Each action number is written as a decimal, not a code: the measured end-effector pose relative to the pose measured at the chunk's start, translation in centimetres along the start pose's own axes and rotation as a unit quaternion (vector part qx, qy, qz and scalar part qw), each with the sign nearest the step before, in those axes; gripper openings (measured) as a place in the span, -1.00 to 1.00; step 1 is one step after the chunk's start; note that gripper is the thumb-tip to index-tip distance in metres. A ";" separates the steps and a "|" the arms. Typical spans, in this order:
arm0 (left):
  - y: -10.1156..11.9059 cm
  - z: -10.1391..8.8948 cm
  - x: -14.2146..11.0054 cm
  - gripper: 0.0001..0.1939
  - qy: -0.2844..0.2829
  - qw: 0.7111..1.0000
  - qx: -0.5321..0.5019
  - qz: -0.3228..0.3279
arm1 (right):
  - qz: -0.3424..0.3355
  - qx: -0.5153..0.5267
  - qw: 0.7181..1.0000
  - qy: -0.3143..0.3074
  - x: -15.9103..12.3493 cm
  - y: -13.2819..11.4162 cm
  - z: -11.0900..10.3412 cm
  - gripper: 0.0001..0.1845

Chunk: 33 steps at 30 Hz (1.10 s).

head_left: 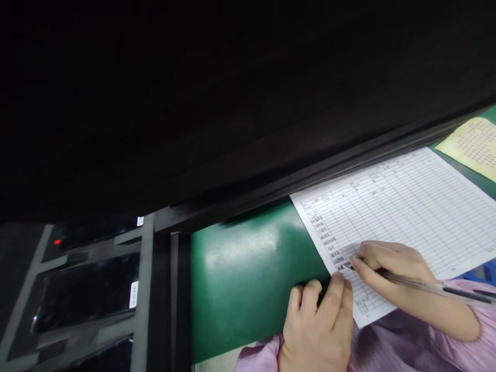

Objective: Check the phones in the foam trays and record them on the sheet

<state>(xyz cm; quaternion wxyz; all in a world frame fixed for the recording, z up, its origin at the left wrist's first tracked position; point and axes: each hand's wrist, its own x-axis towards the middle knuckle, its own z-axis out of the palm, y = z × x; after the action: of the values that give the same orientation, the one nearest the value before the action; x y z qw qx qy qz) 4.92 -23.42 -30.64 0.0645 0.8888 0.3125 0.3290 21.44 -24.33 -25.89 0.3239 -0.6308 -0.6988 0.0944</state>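
Note:
A printed form [403, 212], ruled into a grid with handwriting down its left columns, lies on the green table mat [248, 268]. My right hand [395, 266] grips a clear pen [418, 283], whose tip is at the form's left columns. Beside it, my left hand [320, 325] rests with two fingers stretched onto the form's left edge and the others bent on the mat. A dark patch shows between those fingers; I cannot tell if it is an object or shadow.
A large black cover [232, 113] fills the upper view and overhangs the mat. To the left, a grey tray [145, 279] holds several dark phone-like devices [89, 292] with white labels. A yellow dotted sheet [475, 144] lies at the far right. Something blue [478, 274] shows under the form.

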 end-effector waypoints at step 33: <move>0.1 0.0 0.1 -0.75 0.001 1.000 -0.010 -0.002 | -0.003 0.015 1.000 -0.001 0.0 0.2 0.0 -0.65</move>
<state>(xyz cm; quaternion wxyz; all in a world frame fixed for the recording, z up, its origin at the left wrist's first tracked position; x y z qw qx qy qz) 5.01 -23.45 -30.53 0.0735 0.8873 0.3111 0.3325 21.61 -24.24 -26.01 0.3330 -0.6237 -0.6995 0.1041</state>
